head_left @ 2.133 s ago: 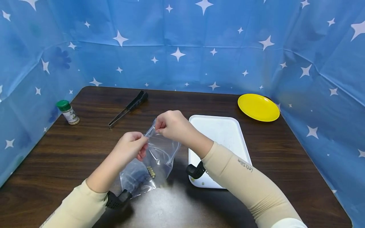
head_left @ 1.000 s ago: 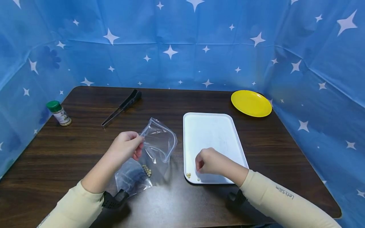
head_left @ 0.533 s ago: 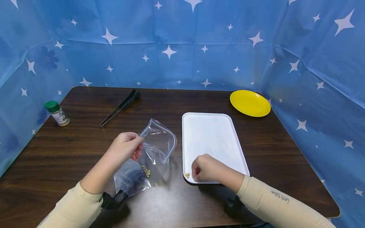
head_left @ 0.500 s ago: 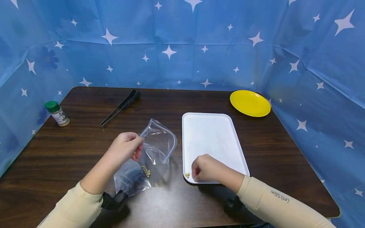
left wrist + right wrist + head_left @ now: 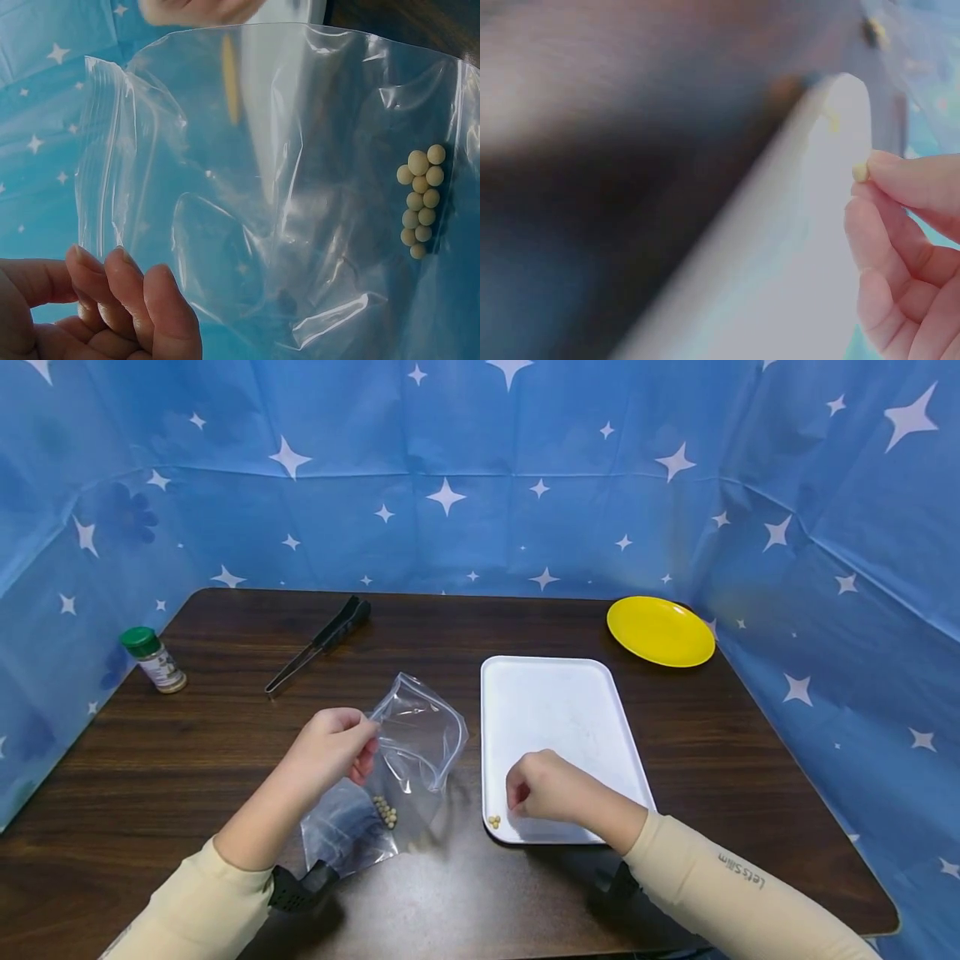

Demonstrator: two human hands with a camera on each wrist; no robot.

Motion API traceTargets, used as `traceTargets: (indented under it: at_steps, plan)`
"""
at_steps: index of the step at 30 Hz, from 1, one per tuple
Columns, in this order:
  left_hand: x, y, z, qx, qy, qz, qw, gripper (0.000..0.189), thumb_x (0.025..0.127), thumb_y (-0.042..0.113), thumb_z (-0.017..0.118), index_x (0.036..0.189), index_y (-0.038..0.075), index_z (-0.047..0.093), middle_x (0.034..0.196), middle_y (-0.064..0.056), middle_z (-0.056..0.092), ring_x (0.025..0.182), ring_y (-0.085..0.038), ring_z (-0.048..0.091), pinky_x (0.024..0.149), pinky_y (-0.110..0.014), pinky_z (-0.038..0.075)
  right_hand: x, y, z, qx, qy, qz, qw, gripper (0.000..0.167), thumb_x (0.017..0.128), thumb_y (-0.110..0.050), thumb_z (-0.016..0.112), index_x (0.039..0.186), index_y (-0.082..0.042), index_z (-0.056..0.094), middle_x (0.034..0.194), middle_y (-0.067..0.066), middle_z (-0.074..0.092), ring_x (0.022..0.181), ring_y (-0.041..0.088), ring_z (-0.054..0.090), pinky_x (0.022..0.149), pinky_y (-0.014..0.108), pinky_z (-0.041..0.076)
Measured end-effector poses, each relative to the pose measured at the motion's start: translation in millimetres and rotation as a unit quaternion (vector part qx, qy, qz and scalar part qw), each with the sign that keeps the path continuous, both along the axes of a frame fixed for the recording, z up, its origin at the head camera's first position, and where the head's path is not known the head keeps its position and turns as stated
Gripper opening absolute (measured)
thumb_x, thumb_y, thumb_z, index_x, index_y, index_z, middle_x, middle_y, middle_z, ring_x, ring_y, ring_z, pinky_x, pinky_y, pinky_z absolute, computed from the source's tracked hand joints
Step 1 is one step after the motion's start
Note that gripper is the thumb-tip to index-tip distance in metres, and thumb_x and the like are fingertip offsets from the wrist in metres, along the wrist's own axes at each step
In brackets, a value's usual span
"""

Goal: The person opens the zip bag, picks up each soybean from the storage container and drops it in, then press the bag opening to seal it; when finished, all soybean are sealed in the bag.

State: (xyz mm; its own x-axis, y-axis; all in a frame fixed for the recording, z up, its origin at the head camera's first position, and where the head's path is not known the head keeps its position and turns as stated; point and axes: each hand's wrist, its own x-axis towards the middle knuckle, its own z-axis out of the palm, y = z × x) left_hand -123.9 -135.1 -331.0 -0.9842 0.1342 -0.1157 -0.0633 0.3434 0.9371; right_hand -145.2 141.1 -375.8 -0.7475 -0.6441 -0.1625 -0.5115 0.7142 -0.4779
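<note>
My left hand (image 5: 336, 745) pinches the upper left edge of a clear zip-top bag (image 5: 420, 727), whose mouth gapes. Several pale, round soybeans (image 5: 420, 199) sit together at the bottom of the bag. Over the near left part of a white tray (image 5: 555, 710), my right hand (image 5: 546, 787) holds one soybean (image 5: 861, 172) between thumb and forefinger, as the right wrist view shows. A few loose soybeans (image 5: 494, 821) lie in the tray's near left corner, just left of that hand.
Tongs (image 5: 318, 643) with black handles lie at the back left. A green-capped shaker jar (image 5: 154, 660) stands at the table's left edge, and a yellow plate (image 5: 660, 632) lies at the back right. A starry blue curtain surrounds the dark wooden table (image 5: 442, 910).
My right hand left the bag's rim for the tray, dipped to its near left corner, and has now risen slightly with a soybean. My left hand keeps its grip on the bag.
</note>
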Motion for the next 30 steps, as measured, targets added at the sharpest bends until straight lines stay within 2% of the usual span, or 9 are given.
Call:
traceTargets:
  at_steps: [3,8,11,14,19,25,30]
  plan:
    - [0.1,-0.8,0.5,-0.003,-0.001,0.002,1.0000,0.024,0.092,0.009,0.044,0.073,-0.005,0.049,0.055,-0.007,0.049,0.050,-0.017,0.051,0.049,-0.029,0.051,-10.8,-5,22.3,-0.007,0.006,-0.020,0.9998,0.018,0.076,-0.002,0.073,0.065,-0.013,0.065,0.059,-0.010,0.056,0.058,0.008,0.050,0.055,0.023,0.044]
    - [0.6,-1.7,1.7,-0.003,-0.001,0.003,1.0000,0.024,0.092,0.009,0.044,0.074,-0.005,0.049,0.056,-0.008,0.049,0.050,-0.017,0.051,0.050,-0.029,0.051,-30.0,-24,73.3,-0.031,0.034,-0.047,0.9978,0.011,0.080,-0.007,0.072,0.072,-0.012,0.068,0.065,-0.005,0.060,0.062,0.012,0.054,0.057,0.024,0.047]
    - [0.6,-2.3,1.9,-0.001,0.000,0.001,1.0000,0.024,0.093,0.010,0.044,0.074,-0.004,0.050,0.056,-0.007,0.049,0.050,-0.016,0.051,0.049,-0.029,0.051,-38.3,-39,98.5,-0.060,0.060,-0.048,0.9952,0.009,0.081,-0.008,0.072,0.074,-0.012,0.069,0.067,-0.004,0.062,0.064,0.014,0.055,0.058,0.025,0.048]
    - [0.5,-3.1,1.5,-0.003,0.003,0.003,1.0000,0.024,0.093,0.011,0.045,0.073,-0.003,0.050,0.055,-0.006,0.050,0.050,-0.016,0.051,0.049,-0.030,0.050,-43.0,-57,113.3,-0.085,0.087,-0.032,0.9921,0.008,0.081,-0.008,0.072,0.075,-0.012,0.070,0.067,-0.004,0.063,0.064,0.013,0.056,0.060,0.025,0.048]
    - [-0.3,-4.1,0.0,-0.003,0.003,0.007,1.0000,0.024,0.092,0.010,0.044,0.072,-0.002,0.050,0.054,-0.005,0.049,0.049,-0.015,0.050,0.047,-0.030,0.049,-46.3,-87,116.9,-0.081,0.107,0.004,0.9909,0.006,0.082,-0.009,0.071,0.076,-0.011,0.071,0.067,-0.006,0.063,0.065,0.009,0.056,0.060,0.022,0.046]
    - [-1.3,-5.1,0.7,0.001,0.004,0.009,1.0000,0.024,0.092,0.010,0.044,0.072,-0.002,0.050,0.054,-0.005,0.049,0.048,-0.015,0.050,0.047,-0.030,0.049,-47.5,-110,106.5,-0.054,0.104,0.028,0.9927,0.007,0.083,-0.008,0.068,0.078,-0.011,0.071,0.070,-0.006,0.062,0.064,0.010,0.055,0.059,0.020,0.046]
    - [-2.0,-4.6,1.0,0.002,0.002,0.008,1.0000,0.024,0.091,0.010,0.044,0.072,-0.002,0.050,0.055,-0.005,0.049,0.049,-0.015,0.051,0.048,-0.030,0.050,-47.9,-116,98.7,-0.043,0.100,0.038,0.9933,0.007,0.083,-0.007,0.068,0.077,-0.011,0.071,0.070,-0.006,0.062,0.064,0.010,0.054,0.058,0.020,0.045]
